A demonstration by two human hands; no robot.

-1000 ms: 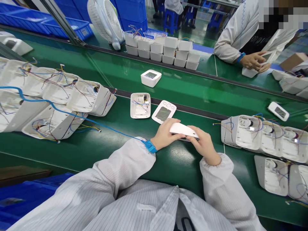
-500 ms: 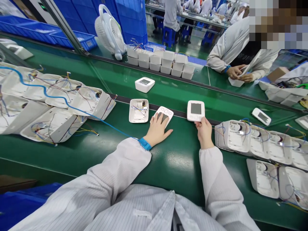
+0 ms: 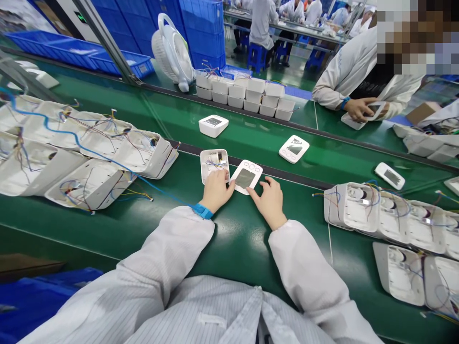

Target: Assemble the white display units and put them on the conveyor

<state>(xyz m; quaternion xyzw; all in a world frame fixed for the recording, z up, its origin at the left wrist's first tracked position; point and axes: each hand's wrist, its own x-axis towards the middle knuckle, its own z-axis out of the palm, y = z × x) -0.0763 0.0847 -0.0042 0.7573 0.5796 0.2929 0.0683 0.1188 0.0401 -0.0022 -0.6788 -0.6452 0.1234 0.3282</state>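
A white front panel with a grey screen and round button outlines (image 3: 245, 177) lies on the green bench in front of me. Beside its left edge is an open white housing (image 3: 214, 162) with thin wires inside. My left hand (image 3: 216, 190) is at the near edge of that housing, its thumb reaching to the panel's left corner; the fingers are apart. At the panel's near right side is my right hand (image 3: 268, 199), thumb by the edge and fingers curved but apart. Another white screen panel (image 3: 294, 149) lies on the belt, beyond my right hand.
Wired white housings (image 3: 89, 184) crowd the left, more (image 3: 395, 217) the right. Beyond the belt (image 3: 251, 126) stand stacked housings (image 3: 245, 95) and a fan (image 3: 172, 55). A blue cord (image 3: 107, 157) runs to my left wrist. Across the belt, a person's hands (image 3: 360, 110) hold a white part.
My right hand has let go of a panel, now on the belt, and moved left to the nearer one. My left hand has slid off that panel's face towards the open housing.
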